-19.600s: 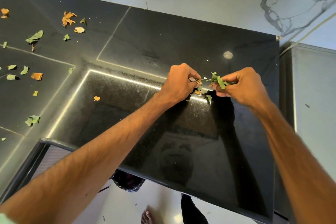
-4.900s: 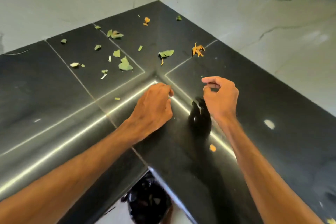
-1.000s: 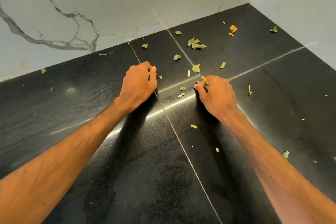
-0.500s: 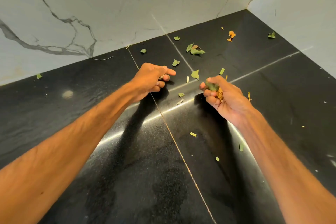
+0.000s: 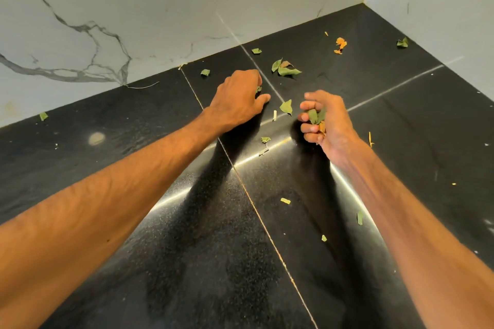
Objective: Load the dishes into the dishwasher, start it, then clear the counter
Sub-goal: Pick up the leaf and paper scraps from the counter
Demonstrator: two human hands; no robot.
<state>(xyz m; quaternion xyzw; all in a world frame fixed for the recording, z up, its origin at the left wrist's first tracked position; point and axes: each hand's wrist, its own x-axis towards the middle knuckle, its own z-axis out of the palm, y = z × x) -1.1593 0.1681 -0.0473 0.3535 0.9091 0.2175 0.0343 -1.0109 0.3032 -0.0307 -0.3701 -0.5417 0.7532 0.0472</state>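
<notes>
Left forearm (image 5: 120, 195) and right forearm (image 5: 406, 227) bare, reaching forward; left hand (image 5: 238, 104) palm down, fingers curled downward, thumb stretched out, any hold beneath hidden; right hand (image 5: 330, 125) palm turned inward, fingers curled round leaf scraps (image 5: 316, 117).

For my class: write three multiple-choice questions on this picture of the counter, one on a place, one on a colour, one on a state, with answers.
1. Where does the orange scrap lie?
A) beside the left forearm
B) near the far right corner
C) on the middle seam

2. What colour is the counter?
A) black
B) white
C) brown

3. What is the right hand doing?
A) lying flat
B) pointing at the wall
C) holding leaf scraps

Answers:
1 B, it lies far back on the right.
2 A, the bare top is glossy black.
3 C, green and orange bits show inside its curled fingers.
</notes>
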